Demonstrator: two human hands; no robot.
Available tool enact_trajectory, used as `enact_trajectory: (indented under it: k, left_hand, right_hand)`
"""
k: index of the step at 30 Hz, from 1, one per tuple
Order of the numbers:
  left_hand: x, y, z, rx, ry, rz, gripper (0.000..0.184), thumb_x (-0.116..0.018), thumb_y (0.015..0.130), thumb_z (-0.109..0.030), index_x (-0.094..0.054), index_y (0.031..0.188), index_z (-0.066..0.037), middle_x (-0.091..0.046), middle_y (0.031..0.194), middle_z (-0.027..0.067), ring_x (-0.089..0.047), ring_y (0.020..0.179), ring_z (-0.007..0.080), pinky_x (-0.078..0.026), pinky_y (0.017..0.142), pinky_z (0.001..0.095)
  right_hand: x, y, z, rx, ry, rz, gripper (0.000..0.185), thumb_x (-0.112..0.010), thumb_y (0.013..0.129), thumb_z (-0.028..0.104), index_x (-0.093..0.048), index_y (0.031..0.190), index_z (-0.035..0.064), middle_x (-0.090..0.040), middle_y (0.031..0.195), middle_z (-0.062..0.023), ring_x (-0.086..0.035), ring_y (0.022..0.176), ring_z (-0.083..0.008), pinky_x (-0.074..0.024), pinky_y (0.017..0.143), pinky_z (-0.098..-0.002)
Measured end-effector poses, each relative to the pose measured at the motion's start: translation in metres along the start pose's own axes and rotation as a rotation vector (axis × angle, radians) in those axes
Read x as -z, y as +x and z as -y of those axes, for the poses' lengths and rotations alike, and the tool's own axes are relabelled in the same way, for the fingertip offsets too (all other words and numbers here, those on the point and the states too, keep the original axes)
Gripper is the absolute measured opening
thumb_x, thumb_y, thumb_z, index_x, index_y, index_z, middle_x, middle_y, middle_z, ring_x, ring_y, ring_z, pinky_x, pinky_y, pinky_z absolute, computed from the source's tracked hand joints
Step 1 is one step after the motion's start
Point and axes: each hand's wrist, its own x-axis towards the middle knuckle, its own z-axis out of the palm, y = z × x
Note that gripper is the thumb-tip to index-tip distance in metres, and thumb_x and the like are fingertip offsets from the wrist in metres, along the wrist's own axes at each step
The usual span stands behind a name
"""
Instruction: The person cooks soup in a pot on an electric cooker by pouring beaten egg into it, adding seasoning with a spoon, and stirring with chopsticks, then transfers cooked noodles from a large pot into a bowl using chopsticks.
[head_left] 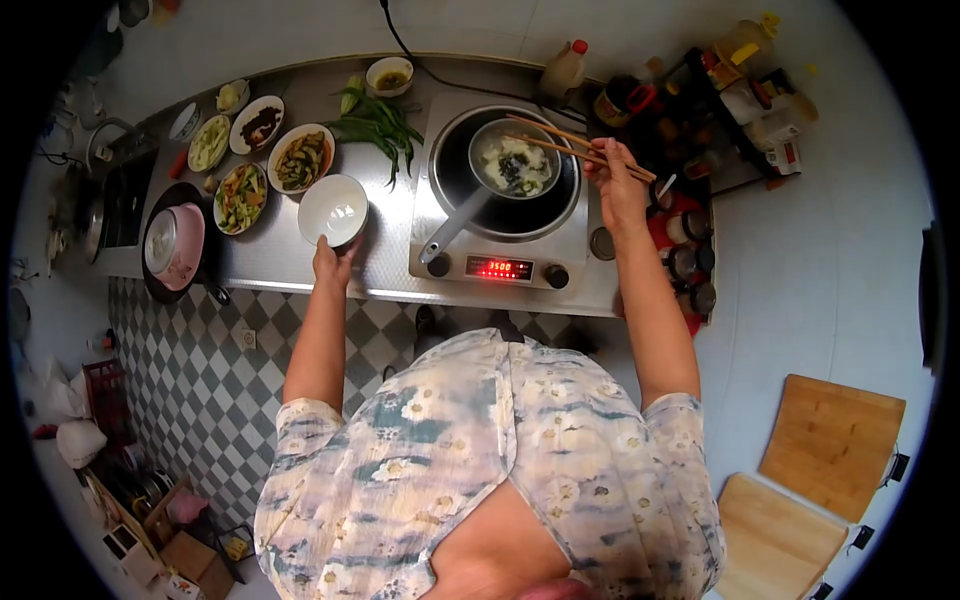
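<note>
A white bowl, with nothing visible in it, is gripped at its near edge by my left hand. It is over the steel counter's front edge. My right hand is closed around a pair of wooden chopsticks. Their tips extend over a small saucepan whose grey handle points toward me. Pale soup with dark and green pieces fills the pan; whether the tips touch it I cannot tell. The pan rests in the round black hollow of a steel cooker with a lit red display.
Plates of food, including a mixed vegetable dish, stand left of the bowl. Green peppers lie behind. A black wok holds a pink basin. Jars crowd the right; an oil bottle stands behind.
</note>
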Motion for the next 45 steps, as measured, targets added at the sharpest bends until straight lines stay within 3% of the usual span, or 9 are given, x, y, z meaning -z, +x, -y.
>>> enact_trajectory:
  k: [2,3,6,8,12,18,30,39,45]
  left_hand:
    - [0.001,-0.015,0.002,0.014,0.015,-0.030,0.047,-0.032,0.098,-0.028,-0.026,0.139,-0.005,-0.033,0.140,0.0178,-0.042,0.122,0.0365,-0.045,0.096,0.0571]
    - [0.008,-0.020,0.011,0.076,0.032,-0.118,0.046,-0.040,0.097,-0.032,-0.034,0.135,-0.007,-0.044,0.130,0.0150,-0.051,0.111,0.0306,-0.049,0.090,0.0498]
    - [0.044,-0.047,0.054,-0.133,0.724,0.101,0.035,-0.050,0.094,-0.024,-0.047,0.124,-0.006,-0.053,0.113,0.0099,-0.056,0.096,0.0231,-0.052,0.080,0.0395]
    - [0.025,-0.090,0.068,-0.660,1.081,0.371,0.025,-0.059,0.087,-0.011,-0.055,0.111,-0.003,-0.055,0.098,0.0076,-0.056,0.086,0.0185,-0.050,0.072,0.0330]
    - [-0.026,-0.125,0.074,-1.079,1.326,0.657,0.048,-0.069,0.070,-0.001,-0.056,0.116,-0.007,-0.048,0.117,0.0141,-0.048,0.106,0.0330,-0.044,0.087,0.0384]
    - [-0.049,-0.120,0.076,-1.189,1.538,0.794,0.056,-0.070,0.063,-0.002,-0.055,0.116,-0.009,-0.052,0.109,0.0139,-0.049,0.102,0.0336,-0.039,0.089,0.0415]
    - [-0.056,-0.114,0.073,-1.275,1.668,0.673,0.050,-0.079,0.062,-0.021,-0.055,0.103,-0.008,-0.050,0.091,0.0093,-0.050,0.089,0.0280,-0.037,0.082,0.0402]
    - [-0.060,-0.118,0.073,-1.304,1.672,0.607,0.056,-0.081,0.060,-0.027,-0.054,0.105,-0.007,-0.049,0.090,0.0091,-0.049,0.087,0.0276,-0.036,0.081,0.0391]
    - [-0.052,-0.127,0.071,-1.305,1.531,0.572,0.052,-0.075,0.071,-0.026,-0.053,0.113,-0.006,-0.052,0.099,0.0122,-0.049,0.092,0.0299,-0.036,0.084,0.0400]
  right_hand:
    - [0.004,-0.005,-0.007,-0.021,0.043,-0.018,0.029,-0.052,0.095,0.029,-0.057,0.102,0.0017,-0.060,0.089,-0.0073,-0.059,0.077,-0.0146,-0.0484,0.069,-0.0273]
    - [0.006,-0.006,-0.009,-0.028,0.064,-0.024,0.028,-0.051,0.096,0.028,-0.057,0.104,0.0014,-0.061,0.091,-0.0081,-0.060,0.079,-0.0156,-0.0488,0.071,-0.0281]
    - [0.010,-0.015,-0.014,-0.045,0.155,-0.044,0.028,-0.047,0.097,0.025,-0.055,0.109,0.0005,-0.061,0.095,-0.0107,-0.061,0.084,-0.0189,-0.0494,0.075,-0.0309]
    - [0.013,-0.020,-0.019,-0.041,0.176,-0.058,0.029,-0.045,0.097,0.024,-0.054,0.111,0.0001,-0.061,0.097,-0.0117,-0.061,0.085,-0.0204,-0.0496,0.076,-0.0320]
    - [0.017,-0.031,-0.023,-0.058,0.193,-0.095,0.030,-0.044,0.097,0.024,-0.053,0.111,-0.0009,-0.061,0.097,-0.0127,-0.062,0.085,-0.0216,-0.0497,0.077,-0.0326]
    - [0.023,-0.039,-0.024,-0.074,0.232,-0.107,0.030,-0.043,0.098,0.025,-0.054,0.110,-0.0007,-0.062,0.095,-0.0124,-0.062,0.084,-0.0214,-0.0497,0.077,-0.0325]
    - [0.017,-0.047,-0.009,0.068,-0.019,-0.083,0.025,-0.049,0.096,0.024,-0.057,0.107,0.0026,-0.062,0.094,-0.0088,-0.061,0.079,-0.0159,-0.0480,0.073,-0.0276]
    - [0.000,-0.043,0.006,0.127,-0.212,-0.067,0.026,-0.051,0.096,0.025,-0.058,0.107,0.0023,-0.062,0.092,-0.0077,-0.060,0.077,-0.0130,-0.0479,0.068,-0.0253]
    - [0.000,-0.028,0.013,0.220,-0.447,-0.058,0.027,-0.051,0.096,0.025,-0.059,0.103,0.0004,-0.064,0.084,-0.0063,-0.060,0.069,-0.0104,-0.0477,0.063,-0.0227]
